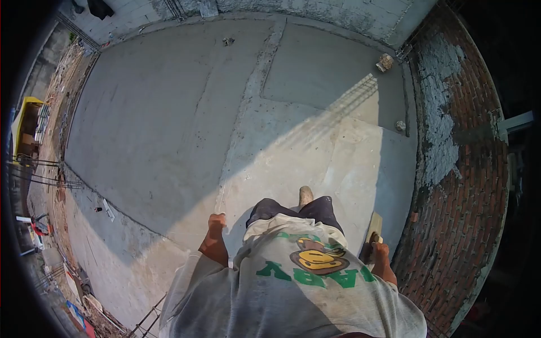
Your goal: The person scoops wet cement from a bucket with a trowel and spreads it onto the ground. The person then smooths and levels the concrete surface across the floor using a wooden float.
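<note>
My right hand (381, 248) is closed around a wooden float (373, 230), a pale narrow board that hangs upright beside my right thigh. My left hand (216, 220) hangs at my left side with its fingers curled; what is in it, if anything, is too small to make out. Below and ahead of me lies the grey concrete floor (293, 149), partly sunlit. Fresher, darker concrete (152, 112) covers the left part, and another darker patch (329, 62) lies at the far right. One boot (305, 195) shows between my dark trouser legs.
A brick wall (470, 203) with patchy mortar runs along the right. Lumps of rubble (385, 62) sit near the far right corner. A block wall (344, 22) closes the back. Rebar ends (48, 179) stick out at the left edge, near a yellow object (25, 121).
</note>
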The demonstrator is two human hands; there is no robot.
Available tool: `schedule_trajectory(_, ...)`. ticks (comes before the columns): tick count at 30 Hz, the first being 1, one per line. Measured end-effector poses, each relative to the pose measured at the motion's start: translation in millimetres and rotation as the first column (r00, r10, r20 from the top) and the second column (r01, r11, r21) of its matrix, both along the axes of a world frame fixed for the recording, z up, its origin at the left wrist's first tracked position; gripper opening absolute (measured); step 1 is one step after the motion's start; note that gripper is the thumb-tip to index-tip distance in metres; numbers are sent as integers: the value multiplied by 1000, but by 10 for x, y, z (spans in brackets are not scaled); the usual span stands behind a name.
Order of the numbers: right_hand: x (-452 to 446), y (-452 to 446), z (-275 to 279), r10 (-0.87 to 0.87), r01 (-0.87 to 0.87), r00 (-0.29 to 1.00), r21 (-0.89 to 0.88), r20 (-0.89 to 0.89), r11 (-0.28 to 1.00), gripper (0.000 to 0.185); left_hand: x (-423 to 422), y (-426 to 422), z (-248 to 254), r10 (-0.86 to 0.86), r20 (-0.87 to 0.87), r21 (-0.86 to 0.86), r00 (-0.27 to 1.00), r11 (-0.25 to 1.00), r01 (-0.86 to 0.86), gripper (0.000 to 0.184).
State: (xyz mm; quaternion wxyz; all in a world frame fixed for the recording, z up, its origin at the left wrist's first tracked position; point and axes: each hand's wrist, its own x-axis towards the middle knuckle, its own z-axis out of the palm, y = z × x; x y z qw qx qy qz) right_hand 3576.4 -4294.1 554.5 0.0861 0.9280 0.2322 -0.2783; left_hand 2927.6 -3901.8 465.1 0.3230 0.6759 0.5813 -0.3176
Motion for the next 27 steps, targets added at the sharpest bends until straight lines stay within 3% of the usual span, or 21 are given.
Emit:
schedule_trajectory(1,308,322,89,596,-637,753,82,277,767,16,94,-47,363,552,224,-187,803,833,-521,22)
schedule_trajectory(2,719,708,-36,647,-692,678,6,350,722,11,236,-117,834,914,287,-445,287,392,-805,19)
schedule_trajectory(3,1041,1204,37,680,-738,636,31,364,674,10,80,-171,772,926,378,-705,28,306,-640,16)
schedule_trajectory(5,1582,2427,38,702,-792,583,91,408,604,11,287,-126,825,935,329,-621,-133,108,-776,17)
schedule_trajectory(8,2159,4128,-154,683,-808,574,174,452,563,20,861,236,542,967,140,-304,-213,-163,-939,19)
schedule_trajectory(9,2199,4776,-226,517,-606,791,310,326,732,25,940,379,258,986,107,-279,-129,-95,-955,27)
schedule_trajectory(11,1951,5804,-110,162,-172,985,445,61,879,31,1161,800,-238,967,164,-305,194,237,-923,32)
schedule_trajectory(13,1406,6929,171,-111,179,980,477,-166,860,35,1653,1633,-257,985,162,-316,-59,-5,-949,33)
schedule_trajectory(14,1261,7291,66,-20,114,986,588,-164,800,34,1827,2154,-303,988,118,-261,101,129,-957,38)
schedule_trajectory(15,1241,7653,-104,80,45,986,685,-149,727,33,1816,2536,-734,986,100,-295,132,156,-943,38)
schedule_trajectory(16,1400,8145,-393,135,-49,986,614,-95,788,34,1833,2983,-1067,775,359,-148,520,597,-788,36)
schedule_trajectory(17,1548,8296,-637,172,-120,983,500,-60,858,34,1850,3440,-1386,371,457,217,809,835,-506,37)
schedule_trajectory(18,1019,8853,-54,147,-5,958,499,-245,866,39,2064,4409,-503,883,465,-317,72,242,-917,38)
schedule_trajectory(19,960,9333,-221,267,-175,957,506,-116,845,41,2148,5136,145,797,599,-342,-70,177,-923,39)
schedule_trajectory(20,937,9687,-380,381,-341,925,482,16,807,43,2109,5693,495,677,735,-211,26,264,-941,38)
schedule_trajectory(21,886,10028,-484,490,-501,859,434,145,749,44,2084,6177,1125,576,818,-233,-17,304,-924,39)
schedule_trajectory(23,647,10770,-606,526,-491,850,428,43,759,47,1897,6748,1846,433,901,-119,30,313,-942,39)
schedule_trajectory(24,487,11144,-628,543,-491,840,420,-4,763,49,1775,6883,1969,417,909,-98,17,253,-963,40)
schedule_trajectory(26,107,11836,-638,745,-727,641,457,186,512,53,1452,7087,1980,373,928,-59,-7,127,-990,42)
schedule_trajectory(27,-71,12138,-743,756,-750,606,495,248,439,55,1295,7097,1826,416,909,-62,-36,48,-997,43)
